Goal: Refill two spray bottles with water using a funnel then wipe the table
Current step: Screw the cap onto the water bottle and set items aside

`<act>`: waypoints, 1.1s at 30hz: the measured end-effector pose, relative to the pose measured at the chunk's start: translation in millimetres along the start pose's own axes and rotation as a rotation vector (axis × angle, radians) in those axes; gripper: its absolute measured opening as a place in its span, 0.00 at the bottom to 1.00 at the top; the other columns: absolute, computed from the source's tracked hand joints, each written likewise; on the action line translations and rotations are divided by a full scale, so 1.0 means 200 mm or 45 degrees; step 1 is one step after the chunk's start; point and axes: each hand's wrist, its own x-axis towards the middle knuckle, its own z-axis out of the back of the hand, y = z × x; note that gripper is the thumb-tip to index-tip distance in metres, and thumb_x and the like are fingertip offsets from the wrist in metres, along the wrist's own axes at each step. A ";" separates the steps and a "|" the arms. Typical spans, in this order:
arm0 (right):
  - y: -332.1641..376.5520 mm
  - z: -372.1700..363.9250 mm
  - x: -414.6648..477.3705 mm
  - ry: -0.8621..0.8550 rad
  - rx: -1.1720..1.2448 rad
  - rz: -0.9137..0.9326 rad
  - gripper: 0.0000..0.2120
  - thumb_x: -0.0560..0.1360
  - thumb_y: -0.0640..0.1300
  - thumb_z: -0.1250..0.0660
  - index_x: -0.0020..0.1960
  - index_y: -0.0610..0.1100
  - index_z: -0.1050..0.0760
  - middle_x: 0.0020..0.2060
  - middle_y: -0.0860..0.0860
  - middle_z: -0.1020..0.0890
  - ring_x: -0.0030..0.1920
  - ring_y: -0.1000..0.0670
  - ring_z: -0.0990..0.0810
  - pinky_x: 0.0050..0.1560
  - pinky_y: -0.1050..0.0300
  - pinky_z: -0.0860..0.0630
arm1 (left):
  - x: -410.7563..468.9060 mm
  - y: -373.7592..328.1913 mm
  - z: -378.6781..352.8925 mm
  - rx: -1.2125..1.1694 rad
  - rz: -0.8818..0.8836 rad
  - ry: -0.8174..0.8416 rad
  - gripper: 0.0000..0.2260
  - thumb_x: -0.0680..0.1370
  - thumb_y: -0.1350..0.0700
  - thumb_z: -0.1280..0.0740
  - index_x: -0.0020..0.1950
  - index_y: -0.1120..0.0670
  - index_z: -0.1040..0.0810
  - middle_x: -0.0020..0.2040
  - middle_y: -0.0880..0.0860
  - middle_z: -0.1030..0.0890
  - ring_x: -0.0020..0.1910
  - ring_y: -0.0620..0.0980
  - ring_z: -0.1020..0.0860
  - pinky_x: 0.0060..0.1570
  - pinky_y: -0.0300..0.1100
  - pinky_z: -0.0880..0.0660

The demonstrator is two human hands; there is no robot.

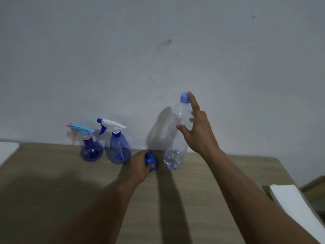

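Evidently the job is at its very start. Both spray bottles stand at the back of the tabletop (52,182) against the wall, the round spray bottle (91,153) just beside the taller spray bottle (120,150), each with its trigger head screwed on, so no filling can have begun. Unscrewing, pouring and wiping are all left.

The left hand (139,164) rests on the tabletop with its fingers curled round the blue funnel (151,162), between the taller spray bottle and the water bottle (175,143). The right hand (198,134) takes that clear bottle near its shoulder: thumb in front, curled fingers showing through the plastic behind, forefinger straight up and touching the cap (184,97), which is on. How firm this hold is, I cannot tell.
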 end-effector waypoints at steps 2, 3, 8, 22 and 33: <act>-0.03 -0.02 0.01 -0.020 0.008 -0.005 0.50 0.76 0.42 0.26 0.78 0.71 0.58 0.55 0.49 0.30 0.49 0.56 0.24 0.45 0.60 0.28 | 0.05 0.03 -0.05 0.032 -0.005 -0.021 0.20 0.68 0.48 0.26 0.58 0.46 0.26 0.54 0.47 0.20 0.51 0.50 0.21 0.50 0.44 0.25; -0.05 -0.03 0.01 -0.028 0.010 -0.001 0.51 0.76 0.41 0.26 0.78 0.71 0.58 0.55 0.50 0.31 0.49 0.58 0.25 0.45 0.61 0.29 | 0.07 0.04 -0.06 0.046 -0.010 -0.044 0.20 0.69 0.48 0.27 0.58 0.47 0.27 0.53 0.47 0.20 0.51 0.51 0.21 0.50 0.45 0.24; -0.08 -0.02 0.01 -0.045 0.021 -0.017 0.52 0.76 0.42 0.26 0.78 0.69 0.60 0.56 0.52 0.33 0.50 0.53 0.25 0.50 0.57 0.24 | 0.08 0.03 -0.09 0.015 -0.011 -0.128 0.23 0.72 0.49 0.26 0.64 0.55 0.27 0.58 0.54 0.22 0.57 0.55 0.24 0.56 0.51 0.26; 0.11 0.08 -0.24 -0.028 -0.086 -0.342 0.45 0.77 0.44 0.33 0.81 0.56 0.59 0.79 0.53 0.42 0.72 0.54 0.35 0.61 0.59 0.33 | -0.34 -0.14 0.10 -0.147 -0.104 -0.098 0.18 0.78 0.56 0.32 0.66 0.61 0.25 0.62 0.59 0.21 0.58 0.59 0.23 0.55 0.44 0.31; 0.25 0.48 -0.85 0.064 -0.562 -1.031 0.24 0.79 0.51 0.35 0.72 0.42 0.31 0.63 0.42 0.20 0.66 0.42 0.24 0.61 0.51 0.27 | -0.30 -0.73 0.22 0.220 -0.851 0.503 0.22 0.78 0.47 0.33 0.70 0.55 0.27 0.67 0.53 0.24 0.66 0.52 0.27 0.66 0.43 0.32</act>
